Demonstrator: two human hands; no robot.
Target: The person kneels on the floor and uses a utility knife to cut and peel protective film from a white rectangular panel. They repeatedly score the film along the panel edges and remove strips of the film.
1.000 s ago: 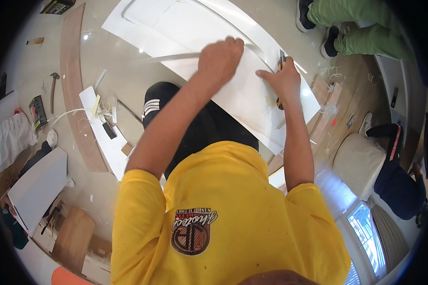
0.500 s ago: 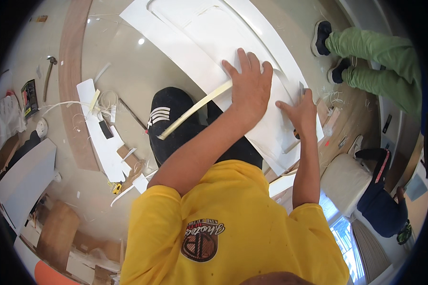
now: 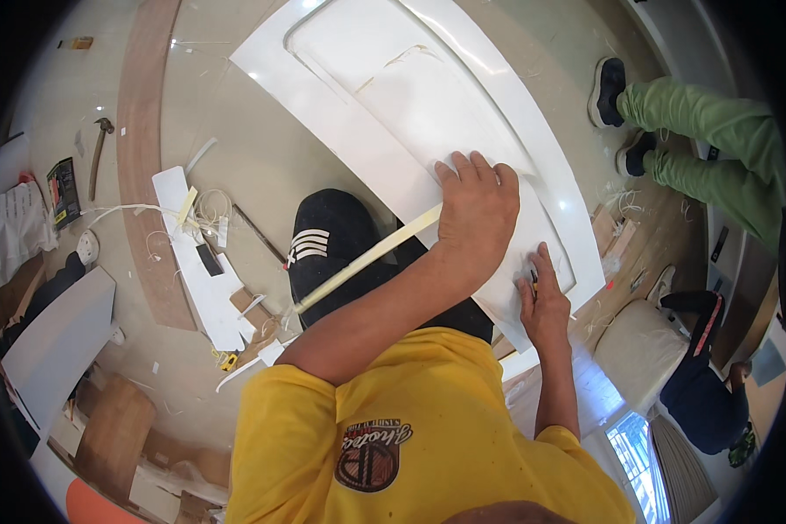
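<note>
A white panel (image 3: 384,96) with a recessed, rounded-corner middle lies slantwise in front of me, its near end by my legs. My left hand (image 3: 479,214) rests on it with bent fingers drawn together. A narrow cream strip (image 3: 367,259) runs out from that hand toward the lower left, across my dark trousers; its other end is hidden under the hand. Near the panel's right near corner, my right hand (image 3: 548,306) is closed around a small tool (image 3: 534,278) with yellow and dark parts, perhaps a utility knife. My fingers cover most of it.
To the left, a white board (image 3: 182,236) carries offcuts and curled strips, beside a long wooden board (image 3: 140,131), a hammer (image 3: 101,157) and a yellow tape measure (image 3: 226,360). A person in green trousers (image 3: 703,109) stands at right; another, in dark clothes (image 3: 703,402), is farther down.
My left hand's spread fingers have drawn in and bent, and the hand has shifted nearer me along the panel. My right hand has come down from the panel's right edge toward its near corner.
</note>
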